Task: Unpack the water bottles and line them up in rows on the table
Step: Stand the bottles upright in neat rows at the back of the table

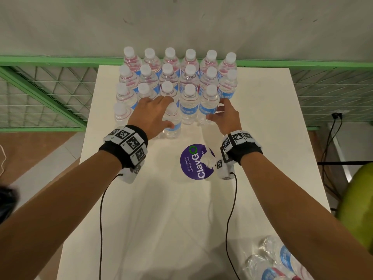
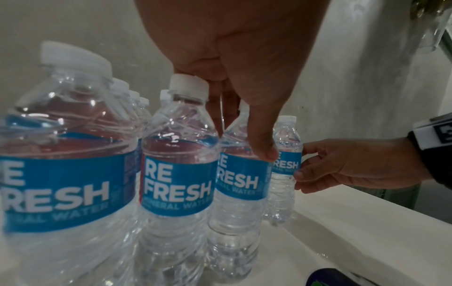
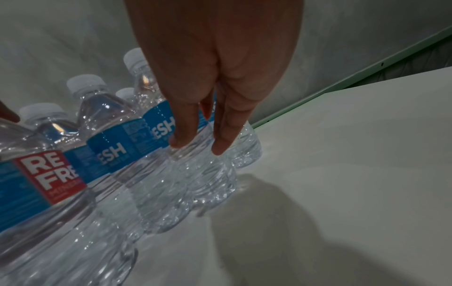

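Several clear water bottles with blue labels stand in rows at the far half of the white table (image 1: 262,122). My left hand (image 1: 166,111) comes down over a front-row bottle (image 1: 173,126), its thumb on the label and its fingers behind the neck; the left wrist view shows that hand (image 2: 244,131) holding the same bottle (image 2: 239,178). My right hand (image 1: 218,110) touches the right side of the bottle (image 1: 207,107) at the end of the third row. Its fingertips (image 3: 176,143) hang straight against that bottle (image 3: 203,174).
A plastic-wrapped pack with more bottles (image 1: 278,259) lies at the near right corner. A round purple sticker (image 1: 193,162) and a crumpled white scrap (image 1: 207,160) sit mid-table. A green wire fence (image 1: 50,93) runs behind and to the left. A green object (image 1: 359,209) is off the right edge.
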Motion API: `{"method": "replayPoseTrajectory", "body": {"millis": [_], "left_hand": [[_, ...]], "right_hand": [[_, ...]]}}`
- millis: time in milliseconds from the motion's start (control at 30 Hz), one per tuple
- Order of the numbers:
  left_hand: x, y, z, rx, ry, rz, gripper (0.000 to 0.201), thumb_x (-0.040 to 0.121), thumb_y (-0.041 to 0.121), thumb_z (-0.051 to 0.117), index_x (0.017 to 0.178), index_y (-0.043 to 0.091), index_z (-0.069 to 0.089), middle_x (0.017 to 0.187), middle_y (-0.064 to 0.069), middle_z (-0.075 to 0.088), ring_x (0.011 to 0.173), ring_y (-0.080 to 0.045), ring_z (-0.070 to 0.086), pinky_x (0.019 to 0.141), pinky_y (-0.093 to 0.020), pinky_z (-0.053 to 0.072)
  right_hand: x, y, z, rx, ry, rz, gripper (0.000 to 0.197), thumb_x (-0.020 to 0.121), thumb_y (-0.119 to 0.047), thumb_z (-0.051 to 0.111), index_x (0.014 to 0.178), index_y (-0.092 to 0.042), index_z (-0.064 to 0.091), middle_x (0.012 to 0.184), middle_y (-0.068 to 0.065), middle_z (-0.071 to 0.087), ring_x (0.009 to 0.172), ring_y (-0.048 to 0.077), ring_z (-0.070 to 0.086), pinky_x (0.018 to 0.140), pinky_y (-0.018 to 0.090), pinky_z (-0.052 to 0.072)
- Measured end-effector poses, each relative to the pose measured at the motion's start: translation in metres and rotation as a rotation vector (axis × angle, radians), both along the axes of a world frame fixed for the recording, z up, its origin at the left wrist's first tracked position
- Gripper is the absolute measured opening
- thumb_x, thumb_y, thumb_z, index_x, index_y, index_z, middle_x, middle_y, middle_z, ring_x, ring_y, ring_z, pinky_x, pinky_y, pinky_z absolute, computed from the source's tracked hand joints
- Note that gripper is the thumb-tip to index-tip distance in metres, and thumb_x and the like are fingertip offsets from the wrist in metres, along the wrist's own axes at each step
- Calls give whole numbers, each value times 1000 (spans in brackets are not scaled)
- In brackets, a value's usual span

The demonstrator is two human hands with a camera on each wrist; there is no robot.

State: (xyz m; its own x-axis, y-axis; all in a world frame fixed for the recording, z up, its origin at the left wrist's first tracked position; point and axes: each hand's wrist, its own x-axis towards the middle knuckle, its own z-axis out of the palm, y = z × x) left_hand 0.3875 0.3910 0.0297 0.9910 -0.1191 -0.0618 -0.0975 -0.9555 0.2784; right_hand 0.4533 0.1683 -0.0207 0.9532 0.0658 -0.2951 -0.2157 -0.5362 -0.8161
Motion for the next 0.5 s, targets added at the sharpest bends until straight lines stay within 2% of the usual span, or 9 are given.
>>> {"method": "replayPoseTrajectory", "body": {"millis": [67,133,200,300,400,500], "left_hand": [[0,2,0,-32,18,1,66,74,35,75,129,14,46,126,-7,56,111,-31,53,101,-41,30],[0,5,1,-100,57,-8,69,74,34,76,132,16,44,131,-6,54,115,-30,52,102,-43,32],[1,10,4,-179,93,-10,71,75,29,76,136,15,43,135,-7,51,120,-29,50,104,-44,34],[2,18,6,-260,101,-1,61,79,21,72,134,16,45,132,-6,55,119,-26,52,99,-37,39],[1,22,6,-283,99,4,48,85,22,67,130,20,51,123,-4,61,110,-22,56,92,-35,42],[2,22,9,-294,99,19,41,84,25,67,123,18,56,115,-4,63,102,-21,58,90,-37,46]], "right_hand": [[-3,-1,0,-10,52,-28,66,79,-17,74,134,-10,38,130,13,54,108,26,59,86,30,44],[-11,1,-1,-122,143,4,66,77,-18,75,132,-7,40,130,14,53,114,28,56,88,31,44],[-22,9,-4,-206,232,161,60,76,-19,76,126,-8,47,122,12,57,107,28,59,84,32,48],[-40,34,-1,-82,200,338,51,76,-16,76,121,-13,51,111,6,58,95,20,57,80,30,47],[-46,59,3,-18,151,331,56,74,-23,78,121,-13,49,111,4,57,94,15,54,79,27,42],[-47,72,4,13,109,254,59,71,-27,80,117,-9,47,106,6,58,94,20,56,78,29,42]]}}
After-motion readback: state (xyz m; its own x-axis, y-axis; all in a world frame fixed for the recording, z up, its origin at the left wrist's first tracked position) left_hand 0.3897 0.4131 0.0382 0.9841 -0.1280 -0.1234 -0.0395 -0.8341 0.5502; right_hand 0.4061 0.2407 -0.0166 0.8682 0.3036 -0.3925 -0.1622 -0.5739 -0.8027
